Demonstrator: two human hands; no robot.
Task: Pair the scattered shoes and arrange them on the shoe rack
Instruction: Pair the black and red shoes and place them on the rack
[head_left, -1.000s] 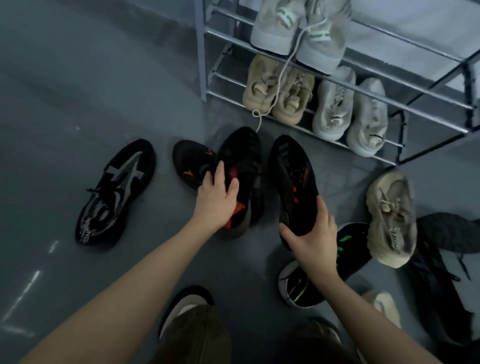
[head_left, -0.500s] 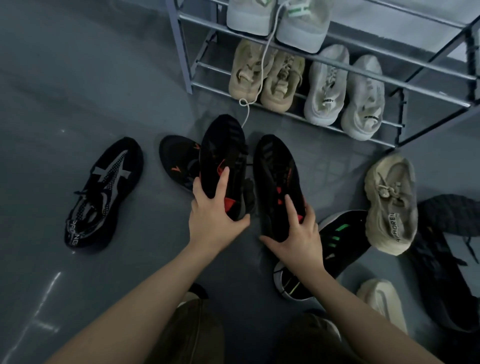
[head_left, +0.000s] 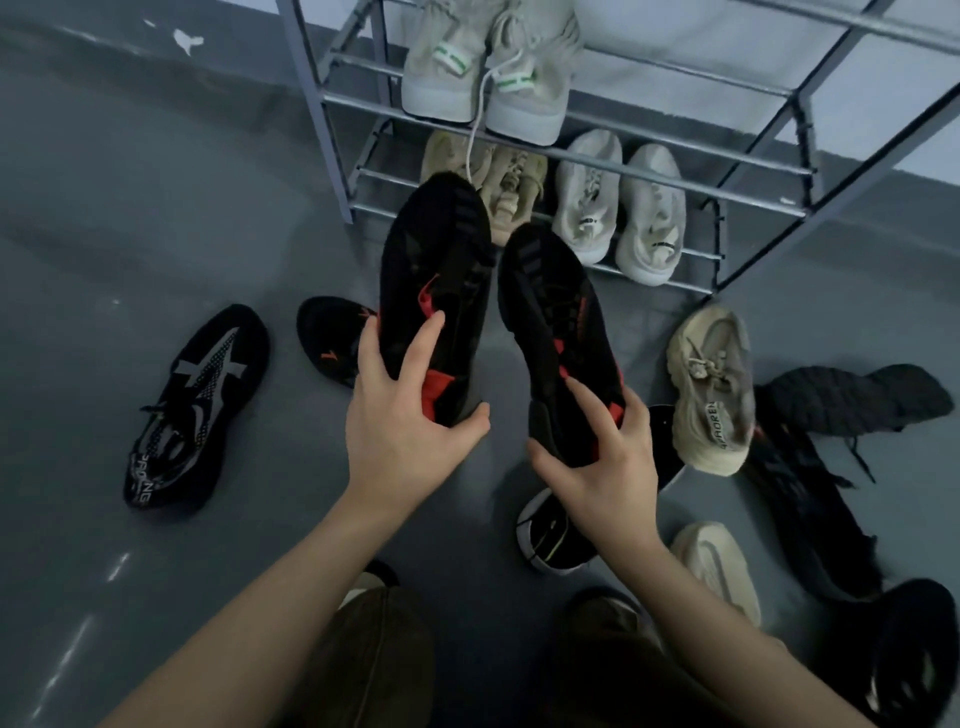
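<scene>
My left hand (head_left: 402, 415) grips the heel of a black shoe with red trim (head_left: 439, 260), held off the floor with its toe toward the metal shoe rack (head_left: 332, 124). Its matching black and red shoe (head_left: 550, 317) is held at the heel by my right hand (head_left: 602, 462), side by side with the first. On the rack's lower shelf stand a beige pair (head_left: 511, 187) and a white pair (head_left: 618, 208). A pale pair with green tabs (head_left: 488, 67) sits on the shelf above, a lace hanging down.
Loose on the grey floor lie a black and grey shoe (head_left: 192, 410), a black shoe with orange marks (head_left: 332, 338), a beige shoe (head_left: 714, 389), a cream shoe (head_left: 719, 566), a black and white shoe (head_left: 545, 535) and several dark shoes (head_left: 810, 467) at right. My knees fill the bottom edge.
Both hands have lifted the black and red shoes off the floor and carried them toward the rack. The view has tilted up, showing more of the rack.
</scene>
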